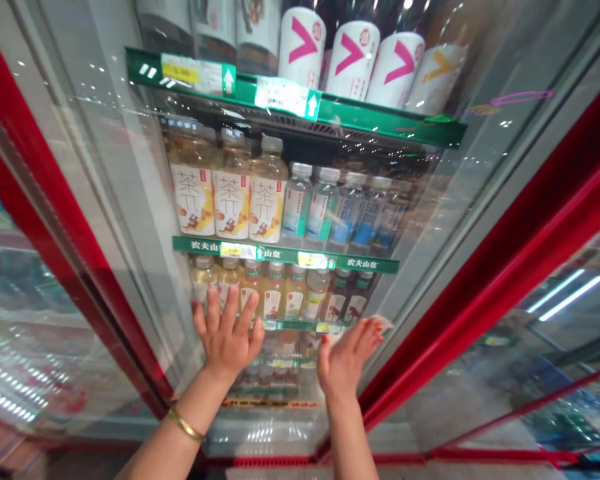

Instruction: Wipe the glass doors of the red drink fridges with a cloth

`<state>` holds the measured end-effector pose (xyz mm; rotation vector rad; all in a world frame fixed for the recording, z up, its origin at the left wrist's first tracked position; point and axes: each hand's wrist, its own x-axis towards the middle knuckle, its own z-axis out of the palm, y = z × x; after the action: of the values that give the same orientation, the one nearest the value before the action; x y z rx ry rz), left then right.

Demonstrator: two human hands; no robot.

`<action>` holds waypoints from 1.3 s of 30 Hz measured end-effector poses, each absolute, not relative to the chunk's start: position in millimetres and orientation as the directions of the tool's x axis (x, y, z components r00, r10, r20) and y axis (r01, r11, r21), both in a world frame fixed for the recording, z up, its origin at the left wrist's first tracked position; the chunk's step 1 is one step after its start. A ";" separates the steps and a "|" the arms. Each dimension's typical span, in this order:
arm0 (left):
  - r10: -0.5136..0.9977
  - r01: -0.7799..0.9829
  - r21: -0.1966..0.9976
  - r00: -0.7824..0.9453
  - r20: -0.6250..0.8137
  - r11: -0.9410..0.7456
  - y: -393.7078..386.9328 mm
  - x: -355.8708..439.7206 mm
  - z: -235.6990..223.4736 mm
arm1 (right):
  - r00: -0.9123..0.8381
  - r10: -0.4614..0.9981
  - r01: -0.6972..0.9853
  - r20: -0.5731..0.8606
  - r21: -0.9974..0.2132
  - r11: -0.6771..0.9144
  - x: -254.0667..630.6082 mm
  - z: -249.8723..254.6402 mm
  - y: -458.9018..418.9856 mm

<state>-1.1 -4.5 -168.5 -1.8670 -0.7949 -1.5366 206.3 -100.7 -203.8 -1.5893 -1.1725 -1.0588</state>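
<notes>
Both palms on the red-framed glass cooler door [130,220].
Left hand [227,337] spread flat, right hand [347,357] flat with maybe a cloth (unclear); next, likely steady, even pressure across the pane.

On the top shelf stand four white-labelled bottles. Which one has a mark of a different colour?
The rightmost bottle on the top shelf: its arrow mark is orange-yellow, while the other three bottles carry pink marks.

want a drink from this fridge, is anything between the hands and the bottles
Yes. The glass door is shut in front of the shelves. The left hand lies flat on it and the right hand is at it too, seemingly with a cloth. The bottles stand behind the glass.
</notes>
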 end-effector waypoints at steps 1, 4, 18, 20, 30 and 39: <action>0.079 0.755 -0.063 0.151 0.985 -0.653 -5.0 -0.5 -168.4 | 0.288 0.191 0.948 0.938 -0.250 -0.197 217.3 -189.9 -100.8; 0.066 0.750 -0.060 0.138 0.988 -0.659 -5.5 0.5 -168.2 | 0.358 0.080 0.920 0.930 -0.337 -0.198 222.4 -136.1 -88.3; 0.089 0.740 -0.026 0.116 0.989 -0.672 -7.6 1.8 -170.1 | 0.208 0.152 0.967 0.966 -0.180 -0.178 239.5 -121.1 -92.3; 0.073 0.742 -0.034 0.111 0.991 -0.670 -8.7 3.0 -167.9 | 0.240 0.076 0.960 0.968 -0.225 -0.169 242.8 -86.3 -86.7; 0.122 0.723 -0.039 0.170 0.978 -0.690 -12.9 -5.4 -165.9 | -0.235 0.263 0.948 0.936 0.280 -0.150 184.5 -183.3 -86.6; 0.195 0.776 0.069 0.071 0.978 -0.627 -10.6 -37.3 -198.4 | -0.136 0.247 0.980 0.959 0.167 -0.108 155.9 -101.3 -56.0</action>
<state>-37.3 -10.6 -198.4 -1.8744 -0.9611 -1.5887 155.9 -56.0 -101.3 -1.4098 -1.4415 -1.2975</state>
